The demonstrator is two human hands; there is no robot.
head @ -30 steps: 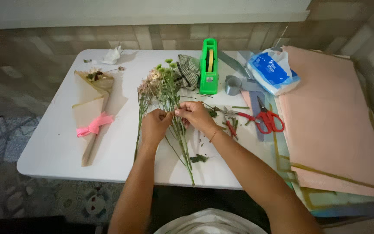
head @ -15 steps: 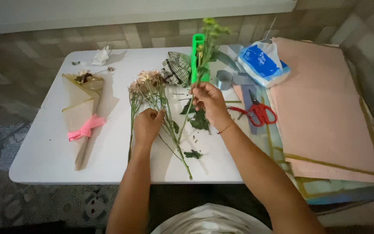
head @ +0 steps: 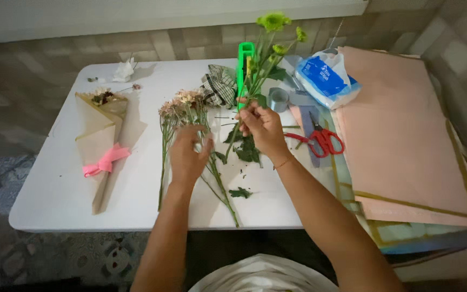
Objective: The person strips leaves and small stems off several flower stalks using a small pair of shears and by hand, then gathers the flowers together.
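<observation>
My right hand (head: 260, 127) grips a green-flowered stem (head: 268, 46) and holds it upright above the white table (head: 136, 92), its green blooms reaching the far edge. My left hand (head: 187, 157) hovers with fingers spread over a bunch of pale pink flowers (head: 182, 103) lying flat on the table, their long stems (head: 217, 184) running toward me. Loose green leaves (head: 240, 192) lie between my hands.
A finished bouquet in brown paper with a pink bow (head: 101, 148) lies at the left. Behind my right hand are a green tape dispenser (head: 244, 54), checked cloth (head: 218, 84), ribbon roll (head: 279, 98) and blue-white packet (head: 322, 78). Red scissors (head: 322, 140) and stacked pink sheets (head: 401, 130) fill the right.
My right hand has lifted the green-flowered stem out of the bunch and raised it upright. My left hand has let go of the stems and opened above them.
</observation>
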